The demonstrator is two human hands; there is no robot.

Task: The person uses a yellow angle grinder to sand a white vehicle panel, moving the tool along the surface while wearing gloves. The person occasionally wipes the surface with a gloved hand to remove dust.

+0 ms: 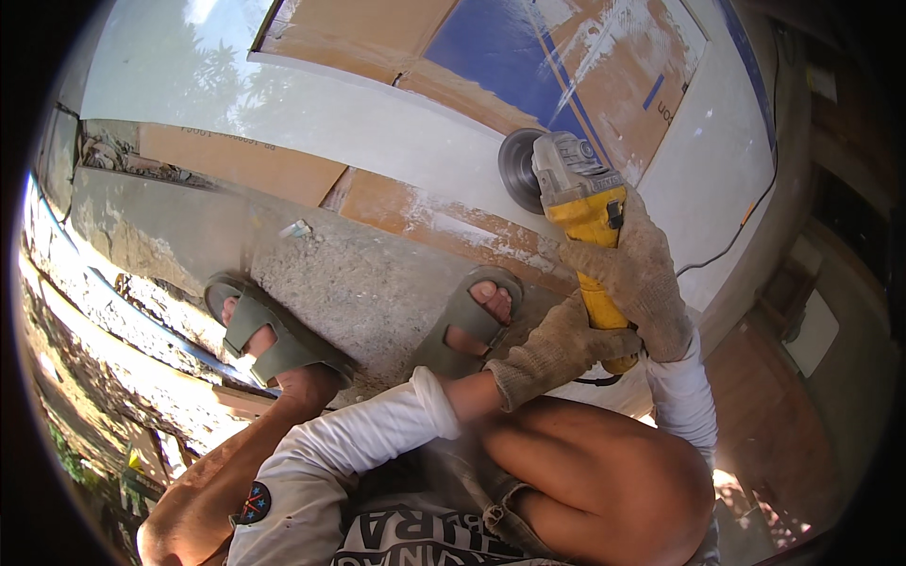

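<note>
A yellow angle grinder with a grey metal head slants across the middle right. My right hand, in a worn beige work glove, wraps round its yellow body. Lower down, my left hand, gloved alike, is closed round the rear end of the grinder. The round grinding disc faces left over a smooth white panel. Whether the disc touches that panel I cannot tell. My fingers are partly hidden behind the tool.
Dusty cardboard sheets run along the panel's near edge; more cardboard with a blue patch lies beyond. A dark power cord curves along the right. My sandalled feet stand on rough concrete. Sunlit rubble lies at the left.
</note>
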